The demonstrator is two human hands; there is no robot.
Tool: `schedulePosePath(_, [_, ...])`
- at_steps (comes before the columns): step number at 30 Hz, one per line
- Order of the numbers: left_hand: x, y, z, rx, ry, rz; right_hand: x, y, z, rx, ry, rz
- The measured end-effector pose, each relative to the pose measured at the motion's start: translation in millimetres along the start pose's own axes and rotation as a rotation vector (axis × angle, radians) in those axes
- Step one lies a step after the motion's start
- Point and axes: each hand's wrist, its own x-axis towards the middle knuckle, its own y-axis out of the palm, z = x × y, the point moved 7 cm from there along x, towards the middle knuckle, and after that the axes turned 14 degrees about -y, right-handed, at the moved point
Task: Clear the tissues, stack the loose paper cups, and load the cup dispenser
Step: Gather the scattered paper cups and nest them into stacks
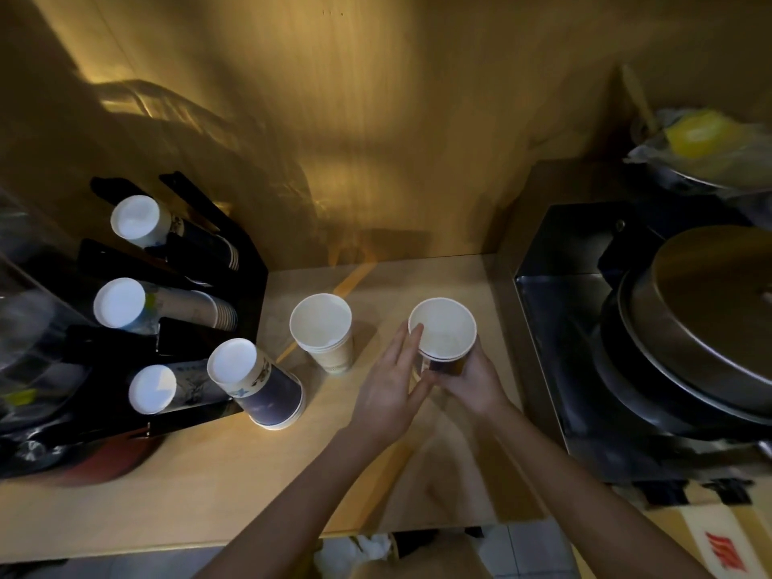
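My right hand (476,380) grips a short stack of paper cups (443,334), mouth up, above the wooden counter (234,486). My left hand (388,382) lies flat against the stack's left side, one fingertip over the rim. A second upright stack of pale cups (322,333) stands just to the left. An upside-down stack of dark blue cups (259,384) leans beside the black cup dispenser (246,252), whose three slots hold cup rows with white bases facing me. White tissues (367,549) lie below the counter's front edge.
A black metal appliance (555,328) with round steel lids (710,311) stands at the right. A yellow item in clear plastic (697,135) sits at the far right. Dark bags (33,361) crowd the left side. The wooden wall is close behind.
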Motion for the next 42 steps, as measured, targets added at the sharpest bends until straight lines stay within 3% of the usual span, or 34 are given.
schedulePosePath(6, [-13.2, -18.2, 36.4, -0.226, -0.228, 0.021, -23.7, 16.8, -22.1, -0.016, 0.324, -0.014])
schedulePosePath(9, [-24.9, -34.6, 68.2, -0.232, -0.328, 0.018, -36.9, 38.2, -19.5, -0.168, 0.399, 0.152])
schedulePosePath(11, [-37.2, -51.6, 89.5, -0.252, -0.388, -0.039, -38.0, 60.2, -1.1, -0.113, 0.337, 0.246])
schedulePosePath(13, [-53.7, -78.5, 105.2, -0.253, -0.420, -0.209, -32.9, 80.8, 32.0, -0.021, 0.220, 0.283])
schedulePosePath(16, [-78.1, -120.8, 111.1, -0.211, -0.329, -0.526, -21.1, 109.0, 101.2, 0.005, -0.047, 0.361])
schedulePosePath(19, [-87.2, -141.7, 116.4, -0.172, -0.280, -0.650, -15.5, 138.5, 152.7, -0.019, -0.244, 0.402])
schedulePosePath(21, [-83.9, -144.8, 127.3, -0.162, -0.316, -0.617, -13.5, 155.3, 174.7, -0.078, -0.335, 0.404])
schedulePosePath(24, [-74.9, -130.9, 153.6, -0.237, -0.402, -0.443, -14.3, 181.7, 190.0, -0.184, -0.410, 0.484])
schedulePosePath(30, [-70.9, -107.7, 178.0, -0.357, -0.435, -0.230, -17.6, 214.8, 171.7, -0.420, -0.353, 0.605])
schedulePosePath(37, [-70.4, -108.6, 173.0, -0.461, -0.393, -0.205, -15.9, 211.6, 175.2, -0.407, -0.354, 0.478])
schedulePosePath(42, [-75.6, -103.5, 183.2, -0.757, -0.544, -0.147, -17.1, 189.1, 186.6, -0.245, -0.310, 0.384])
